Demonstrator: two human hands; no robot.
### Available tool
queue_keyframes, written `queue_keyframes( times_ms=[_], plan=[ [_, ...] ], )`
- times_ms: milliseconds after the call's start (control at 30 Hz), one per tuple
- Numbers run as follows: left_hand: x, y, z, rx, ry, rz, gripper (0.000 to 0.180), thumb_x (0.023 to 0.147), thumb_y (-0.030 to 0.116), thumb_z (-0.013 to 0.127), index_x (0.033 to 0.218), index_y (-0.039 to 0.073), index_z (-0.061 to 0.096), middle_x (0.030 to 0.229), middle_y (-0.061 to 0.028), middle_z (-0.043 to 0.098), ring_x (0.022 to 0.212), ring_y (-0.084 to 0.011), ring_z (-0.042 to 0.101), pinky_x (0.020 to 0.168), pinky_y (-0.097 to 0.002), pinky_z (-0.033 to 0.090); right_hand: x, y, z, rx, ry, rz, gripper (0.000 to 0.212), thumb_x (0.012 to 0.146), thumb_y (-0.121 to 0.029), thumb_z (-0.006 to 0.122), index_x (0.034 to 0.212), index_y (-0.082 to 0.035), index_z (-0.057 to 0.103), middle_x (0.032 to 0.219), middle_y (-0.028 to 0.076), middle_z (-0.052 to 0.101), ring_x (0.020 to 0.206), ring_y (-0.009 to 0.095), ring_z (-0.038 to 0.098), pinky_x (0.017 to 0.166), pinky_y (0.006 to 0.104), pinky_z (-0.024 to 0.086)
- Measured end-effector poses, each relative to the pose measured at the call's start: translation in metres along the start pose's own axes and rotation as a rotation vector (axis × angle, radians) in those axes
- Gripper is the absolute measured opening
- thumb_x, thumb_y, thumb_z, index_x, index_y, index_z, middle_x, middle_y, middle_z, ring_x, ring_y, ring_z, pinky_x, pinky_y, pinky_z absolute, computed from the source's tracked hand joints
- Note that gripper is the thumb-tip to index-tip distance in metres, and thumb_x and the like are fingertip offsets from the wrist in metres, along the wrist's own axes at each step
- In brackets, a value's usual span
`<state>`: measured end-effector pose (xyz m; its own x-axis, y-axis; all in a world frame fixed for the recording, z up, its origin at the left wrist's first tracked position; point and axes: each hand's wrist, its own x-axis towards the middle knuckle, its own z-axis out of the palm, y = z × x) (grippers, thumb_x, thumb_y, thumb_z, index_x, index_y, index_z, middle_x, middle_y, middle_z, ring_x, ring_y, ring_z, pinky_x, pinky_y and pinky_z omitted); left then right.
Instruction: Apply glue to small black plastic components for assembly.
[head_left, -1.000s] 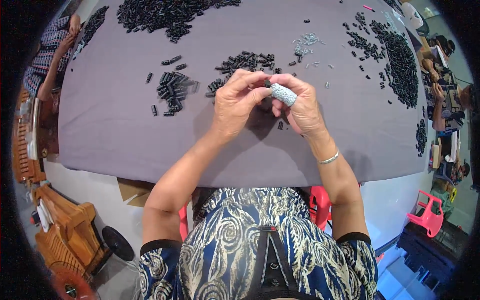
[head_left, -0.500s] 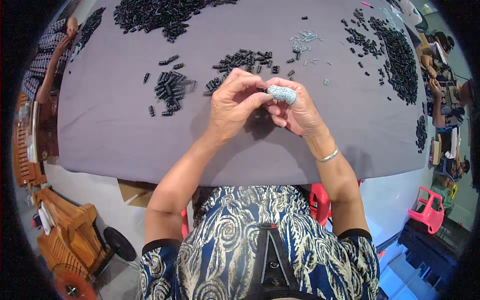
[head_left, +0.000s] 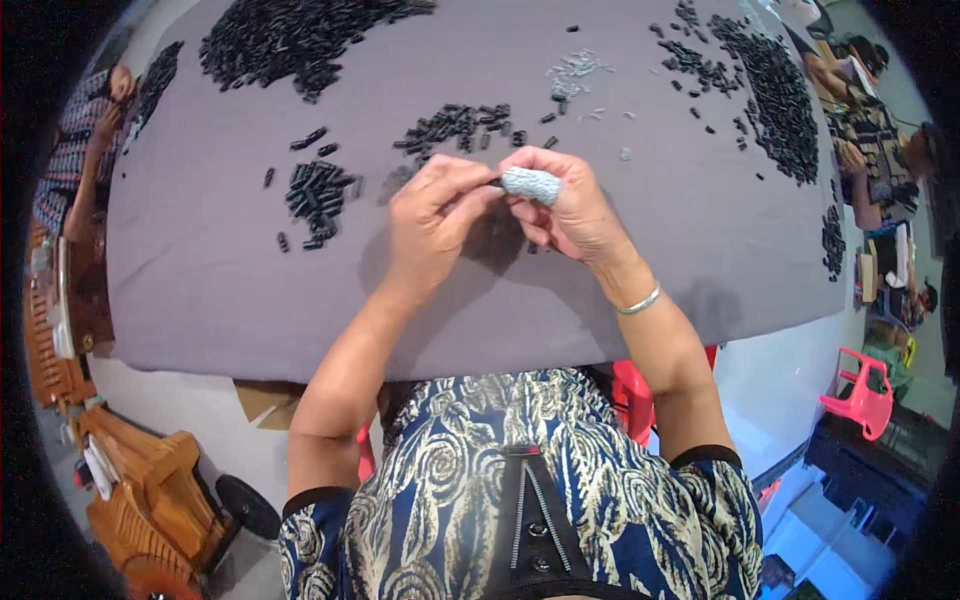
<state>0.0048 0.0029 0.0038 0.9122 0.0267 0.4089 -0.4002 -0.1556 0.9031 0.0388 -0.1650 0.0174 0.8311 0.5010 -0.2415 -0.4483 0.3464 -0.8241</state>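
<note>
My left hand (head_left: 435,205) pinches a small black piece (head_left: 496,183) between thumb and fingertips above the table. My right hand (head_left: 575,205) meets it there with curled fingers, its thumb pressing at the piece's right end. A pale grey speckled sleeve (head_left: 532,185) covers that thumb. Most of the black piece is hidden by the fingers. Beyond my hands lies a pile of short black tubular pieces (head_left: 455,128), and a smaller pile of black pieces (head_left: 318,203) sits left of my left hand. Small pale, clear-looking parts (head_left: 578,72) are scattered farther off to the right.
The grey cloth-covered table (head_left: 250,310) carries a large black heap (head_left: 290,45) at the far left and another black heap (head_left: 780,110) at the right. People sit at both sides. A pink plastic chair (head_left: 858,395) and a wooden chair (head_left: 150,480) stand on the floor.
The whole view has shifted a little, so the table's contents appear farther left and higher. My hands stay together around the small black piece, which shows more clearly between them.
</note>
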Motion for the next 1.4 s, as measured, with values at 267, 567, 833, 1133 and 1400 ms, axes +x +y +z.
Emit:
queue_keyframes(
  times_ms=[267, 567, 833, 1133, 1400],
  plan=[
    [0.002, 0.007, -0.003, 0.105, -0.061, 0.036, 0.020, 0.074, -0.006, 0.066, 0.093, -0.001, 0.067, 0.083, -0.0067, 0.063, 0.074, -0.0135, 0.059, 0.063, -0.0243, 0.046, -0.001, -0.003, 0.000, -0.199, 0.026, -0.049, 0.010, 0.086, -0.011, 0.061, 0.086, -0.002, 0.063, 0.063, -0.002, 0.055, 0.044, 0.003, 0.046, 0.038, 0.0183, 0.038],
    [0.001, 0.014, -0.007, -0.301, -0.015, -0.479, 0.016, 0.075, -0.004, 0.068, 0.090, 0.002, 0.068, 0.084, 0.0007, 0.062, 0.072, -0.0059, 0.059, 0.057, -0.0192, 0.046, -0.021, -0.072, -0.065, -0.717, 0.423, -0.321, 0.008, 0.086, -0.010, 0.061, 0.089, -0.004, 0.065, 0.067, -0.003, 0.054, 0.051, 0.003, 0.047, 0.043, 0.0184, 0.039],
    [0.000, 0.010, -0.006, -0.280, -0.089, -0.453, 0.013, 0.075, -0.002, 0.070, 0.087, 0.003, 0.068, 0.080, 0.0027, 0.060, 0.063, -0.0036, 0.055, 0.048, -0.0172, 0.041, -0.006, -0.082, -0.130, -0.986, 0.609, -0.246, 0.010, 0.086, -0.004, 0.054, 0.091, -0.004, 0.063, 0.068, -0.003, 0.053, 0.053, 0.002, 0.046, 0.045, 0.0176, 0.038],
    [0.000, 0.010, -0.005, -0.240, -0.121, -0.439, 0.012, 0.076, -0.001, 0.069, 0.088, 0.001, 0.068, 0.078, 0.0023, 0.058, 0.065, -0.0039, 0.053, 0.054, -0.0179, 0.041, 0.020, -0.071, -0.115, -1.225, 0.342, -0.369, 0.009, 0.081, -0.008, 0.064, 0.088, -0.004, 0.064, 0.072, -0.001, 0.058, 0.059, 0.006, 0.048, 0.053, 0.0223, 0.041],
    [0.000, 0.013, -0.004, -0.303, -0.064, -0.465, 0.011, 0.075, -0.003, 0.069, 0.086, -0.001, 0.066, 0.076, 0.0013, 0.056, 0.065, -0.0047, 0.053, 0.056, -0.0187, 0.042, 0.035, -0.065, -0.105, -1.493, 0.311, -0.480, 0.013, 0.075, -0.010, 0.068, 0.085, -0.003, 0.063, 0.073, 0.006, 0.061, 0.062, 0.013, 0.052, 0.058, 0.0269, 0.042]
  ],
)
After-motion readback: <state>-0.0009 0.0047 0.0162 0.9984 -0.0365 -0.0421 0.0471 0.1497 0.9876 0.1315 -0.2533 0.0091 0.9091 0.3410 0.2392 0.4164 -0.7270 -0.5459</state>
